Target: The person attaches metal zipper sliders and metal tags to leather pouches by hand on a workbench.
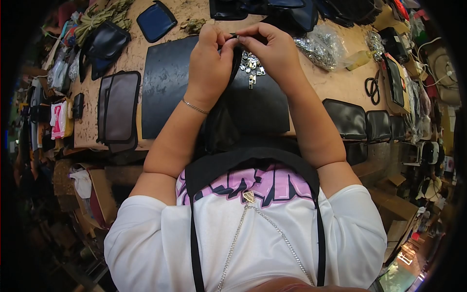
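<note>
Both hands meet at the top centre, over a black mat [168,92] on the table. My left hand [212,56] is closed, its thumb and fingers pinching the end of a black strip [237,61]. Beside it my right hand [270,48] pinches the same end, thumb against fingers. The small part between the fingertips is too small to make out. The strip hangs down past my left wrist into dark material [221,124] near my lap. Silver zipper pulls [251,65] lie in a loose pile on the mat, just below my right hand.
Dark flat pouches [119,107] lie at the left, black cases [345,118] at the right front. Black scissors [372,88] rest on the right side. Behind my right hand are a clear bag of metal parts [321,48] and a yellowish bottle [360,59].
</note>
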Available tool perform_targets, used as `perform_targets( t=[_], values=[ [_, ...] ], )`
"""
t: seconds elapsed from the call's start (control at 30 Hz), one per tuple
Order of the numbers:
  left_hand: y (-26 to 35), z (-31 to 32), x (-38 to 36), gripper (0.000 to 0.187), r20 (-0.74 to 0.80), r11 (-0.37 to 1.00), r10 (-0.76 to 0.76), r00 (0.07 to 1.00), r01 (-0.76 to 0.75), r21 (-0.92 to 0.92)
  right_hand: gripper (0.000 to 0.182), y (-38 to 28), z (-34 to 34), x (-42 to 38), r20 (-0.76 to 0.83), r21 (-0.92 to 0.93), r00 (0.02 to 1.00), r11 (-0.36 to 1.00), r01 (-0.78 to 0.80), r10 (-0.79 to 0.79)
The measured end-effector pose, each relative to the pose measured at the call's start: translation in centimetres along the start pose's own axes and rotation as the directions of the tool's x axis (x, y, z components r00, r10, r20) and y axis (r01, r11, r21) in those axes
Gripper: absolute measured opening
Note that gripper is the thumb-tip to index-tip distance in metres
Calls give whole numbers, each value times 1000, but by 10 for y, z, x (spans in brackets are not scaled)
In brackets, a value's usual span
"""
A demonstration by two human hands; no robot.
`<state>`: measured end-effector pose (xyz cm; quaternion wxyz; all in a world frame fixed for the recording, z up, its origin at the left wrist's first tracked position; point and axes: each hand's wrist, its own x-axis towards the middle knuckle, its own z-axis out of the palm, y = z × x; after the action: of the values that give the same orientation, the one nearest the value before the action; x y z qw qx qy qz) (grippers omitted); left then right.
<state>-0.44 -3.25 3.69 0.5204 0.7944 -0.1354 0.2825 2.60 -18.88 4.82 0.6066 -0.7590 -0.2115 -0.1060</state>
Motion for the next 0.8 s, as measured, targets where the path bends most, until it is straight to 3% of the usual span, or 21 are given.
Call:
perform_targets(
  t=[0.1,0.3,0.4,0.5,0.6,0.63,0.73,0.8],
  values=[
    [-5,-1,0,17,-10,995,-58,998,57,-77,14,-3,0,-2,32,140,995,985,-101,97],
    [-5,-4,3,21,61,953,-166,984,176,-247,18,-4,-3,2,135,206,971,953,-224,199],
    [-12,-2,3,23,83,918,-180,980,198,-344,21,11,-9,10,242,391,954,882,-263,177],
    [-16,-2,4,20,68,895,-172,983,185,-406,27,23,-13,16,248,25,969,1000,14,-20],
    [-16,-1,4,16,38,870,-206,978,201,-450,28,35,-6,17,331,174,944,983,-61,0],
    [-18,-2,4,16,33,861,-223,974,212,-463,28,37,-6,19,338,139,941,989,-45,-5],
    [-21,-6,4,17,55,840,-254,966,248,-482,28,32,-16,22,403,68,907,984,-165,124],
    [-21,-8,3,17,72,832,-269,960,270,-485,23,45,-14,18,458,377,872,850,-368,174]
  ],
)
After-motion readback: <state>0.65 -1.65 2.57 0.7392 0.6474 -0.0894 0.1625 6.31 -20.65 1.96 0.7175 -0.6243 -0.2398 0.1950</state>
